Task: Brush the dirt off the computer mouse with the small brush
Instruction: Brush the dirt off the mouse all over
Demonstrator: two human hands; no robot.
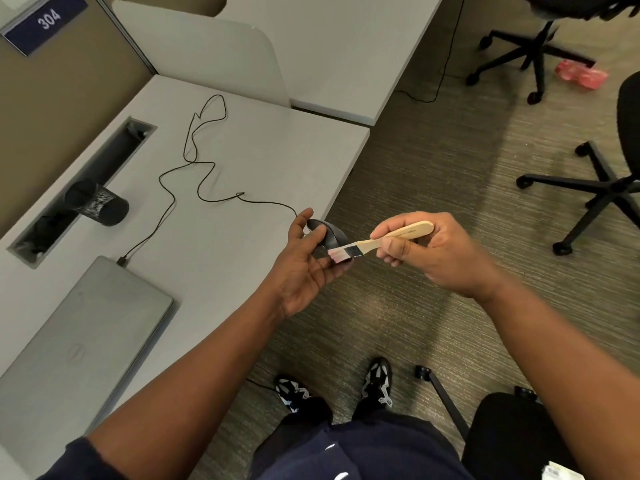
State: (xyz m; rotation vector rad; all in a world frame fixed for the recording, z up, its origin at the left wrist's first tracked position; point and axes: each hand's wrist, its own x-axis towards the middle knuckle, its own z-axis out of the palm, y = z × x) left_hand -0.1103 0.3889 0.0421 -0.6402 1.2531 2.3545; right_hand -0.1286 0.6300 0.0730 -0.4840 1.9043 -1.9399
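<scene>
Left hand [304,268]: is cradling the computer mouse [327,237] in the air just past the near edge of the surface [242,161]; fingers are curled round the far and near sides of the body, thumb resting on its far end.
Right hand [426,251]: is gripping the wooden handle of the small brush [377,241]; fingers are clamped round the handle, thumb pressing on its near side.
Brush contact: the bristles are touching the near right flank of the mouse, ferrule just beside the shell.
Stroke advice: likely best to be sweeping away from the palm, keeping strokes short and light so that the bristles flex without splaying.
Support advice: the left hand should be turning the mouse between strokes, exposing seams and the wheel; whether dirt remains cannot be told.
Cable [194,157]: is trailing from the mouse far-left across the surface to the closed laptop [79,337]; slack looks ample, so avoid tugging.
Pen cup [97,202]: is lying on its side on the left, well apart.
</scene>
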